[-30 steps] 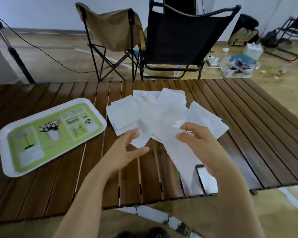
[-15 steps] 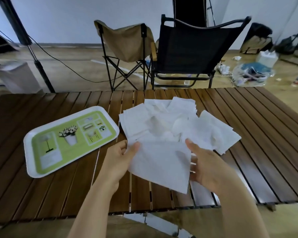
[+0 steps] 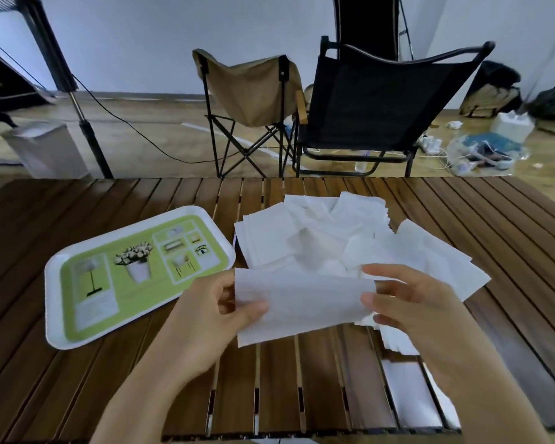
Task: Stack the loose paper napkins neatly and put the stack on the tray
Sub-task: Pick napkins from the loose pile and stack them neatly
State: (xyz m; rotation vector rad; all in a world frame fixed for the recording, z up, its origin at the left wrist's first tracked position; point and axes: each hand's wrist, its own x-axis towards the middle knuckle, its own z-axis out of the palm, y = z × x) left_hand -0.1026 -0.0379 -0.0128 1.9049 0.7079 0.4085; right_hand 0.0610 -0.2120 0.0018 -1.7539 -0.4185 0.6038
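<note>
Paper napkin (image 3: pixel 302 302), one sheet, held above the near slats of the table (image 3: pixel 77 395), long axis running left to right. Left hand (image 3: pixel 205 322) pinches its left edge, right hand (image 3: pixel 407 309) its right edge. Loose napkins (image 3: pixel 318 238) lie heaped just beyond, unstacked. Tray (image 3: pixel 55 331), bare of napkins, sits to the left, nearer the left hand; the finished stack likely travels that way.
</note>
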